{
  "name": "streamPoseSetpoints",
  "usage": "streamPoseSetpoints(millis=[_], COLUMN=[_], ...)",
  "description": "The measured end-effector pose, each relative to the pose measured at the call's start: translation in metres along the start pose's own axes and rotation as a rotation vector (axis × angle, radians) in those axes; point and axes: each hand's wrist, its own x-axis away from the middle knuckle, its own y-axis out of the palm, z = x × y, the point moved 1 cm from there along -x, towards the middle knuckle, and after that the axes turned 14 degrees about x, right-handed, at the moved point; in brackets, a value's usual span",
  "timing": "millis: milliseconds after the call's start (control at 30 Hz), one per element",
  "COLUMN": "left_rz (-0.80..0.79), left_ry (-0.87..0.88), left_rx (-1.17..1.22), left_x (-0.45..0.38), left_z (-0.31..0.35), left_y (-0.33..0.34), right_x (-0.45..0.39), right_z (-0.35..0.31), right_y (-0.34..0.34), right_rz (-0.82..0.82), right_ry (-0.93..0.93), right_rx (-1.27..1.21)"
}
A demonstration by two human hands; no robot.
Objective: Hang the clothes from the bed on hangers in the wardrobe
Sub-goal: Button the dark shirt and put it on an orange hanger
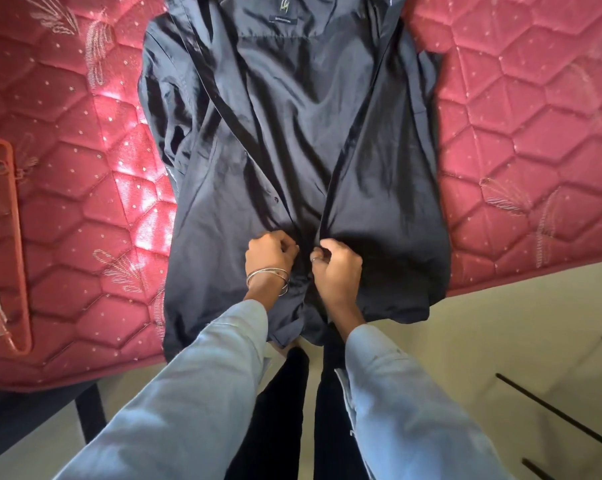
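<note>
1. The light-blue sleeves (195,393) are nearest the camera, reaching forward to both hands.
2. The left hand (270,252) and the right hand (337,265), fingers curled, each pinch a front edge of the dark navy shirt (292,133) near its hem.
3. The shirt lies lengthwise on the red quilted mattress (517,133), collar pointing away, hem hanging over the near edge.
4. The collar is cut off at the top edge.
5. An orange hanger (14,237) lies at left, partly out of frame.

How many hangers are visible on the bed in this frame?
1: a red hanger lying on the mattress at the far left, apart from the dark shirt. Others may lie outside the frame or under the shirt.
</note>
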Motion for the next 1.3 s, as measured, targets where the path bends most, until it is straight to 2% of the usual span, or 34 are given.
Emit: streamPoseSetpoints(millis=[133,333,433,567,800,933,1033,1167,1300], left_rz=[-0.006,-0.033,-0.029,-0.047,-0.094,-0.109,-0.112,-0.115,-0.133], left_ry=[-0.024,-0.046,-0.07,-0.078,-0.068,-0.108,-0.158,-0.182,-0.158], left_rx=[0.166,0.357,0.4,0.423,0.366,0.471,0.554,0.577,0.504], left_x=[-0.002,0.0,-0.002,-0.005,-0.009,-0.005,-0.006,-0.008,-0.008], left_z=[-0.002,-0.002,0.0,0.002,-0.002,0.0,-0.003,-0.002,-0.002], left_y=[0.002,0.001,0.002,0.003,0.0,-0.003,-0.001,0.0,0.001], right_x=[0.004,-0.003,-0.004,-0.005,-0.015,-0.02,-0.021,-0.021,-0.021], right_z=[0.0,-0.002,0.0,0.004,0.008,0.008,0.006,0.008,0.005], right_y=[0.004,0.011,0.011,0.009,0.01,0.007,0.005,0.005,0.009], right_rz=[0.026,-0.047,-0.042,-0.048,-0.131,-0.333,-0.402,-0.384,-0.286], right_ry=[-0.087,-0.201,-0.217,-0.165,-0.095,0.095,0.155,0.16,0.062], right_rx=[-0.093,0.065,0.027,-0.104,-0.183,-0.384,-0.469,-0.441,-0.258])
